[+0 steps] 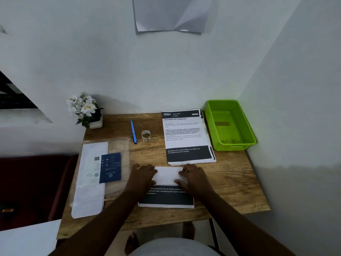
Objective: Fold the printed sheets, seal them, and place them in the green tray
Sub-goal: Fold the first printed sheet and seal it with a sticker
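Both hands press a printed sheet flat as it is being folded on the table.

The folded sheet (pixel 166 191) lies at the near middle of the wooden table (pixel 236 189), its white upper flap turned down over the dark printed band. The left hand (pixel 143 175) rests on the flap's left edge and the right hand (pixel 191 177) on its right edge, fingers laid fairly flat on the paper rather than pinching it. Just beyond them lies a stack of printed sheets (pixel 186 135), and to its right, in the far right corner, sits the green tray (pixel 248 130). A blue pen (pixel 133 131) and a roll of tape (pixel 146 135) lie left of the stack. A clear packet of envelopes (pixel 92 174) lies along the left side, with a pot of white flowers (pixel 86 109) in the far left corner.
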